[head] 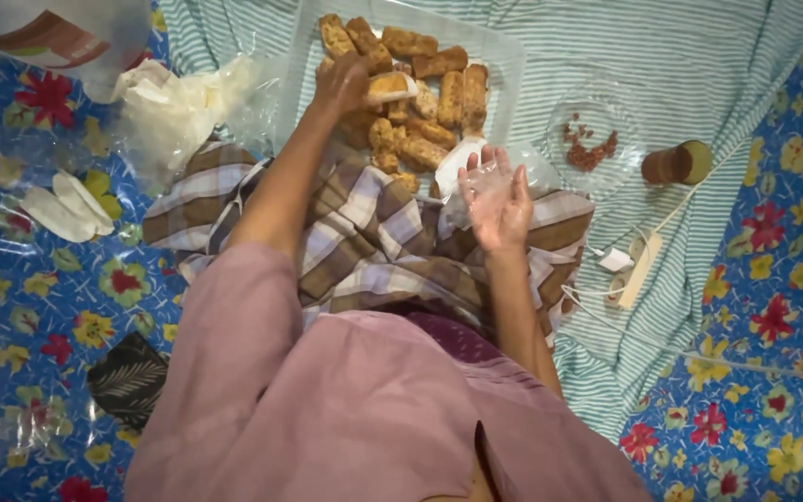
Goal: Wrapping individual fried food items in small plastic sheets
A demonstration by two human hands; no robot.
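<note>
L hand (344,82) reaches fwd over the clear rectangular plastic tray (504,65), fingers curled round one golden-brown fried stick snack (392,86) at the top of the heap. The rest of the fried sticks (439,93) lie piled in the tray, which sits on the green-and-white striped cloth (699,56) w/ its near edge against the brown-and-white checked cloth (374,232) over the lap. R hand (497,200) is raised palm-up just beside the tray's near right corner, fingers loosely spread, a thin clear plastic bag (476,181) lying across palm; grip on it can't be told. Right of the tray: clear glass bowl w/ reddish crumbs (590,141), then a brown cup on its side (676,164). White power strip w/ charger (634,265) near R forearm. Crumpled clear plastic bags (178,107) left of the tray.
</note>
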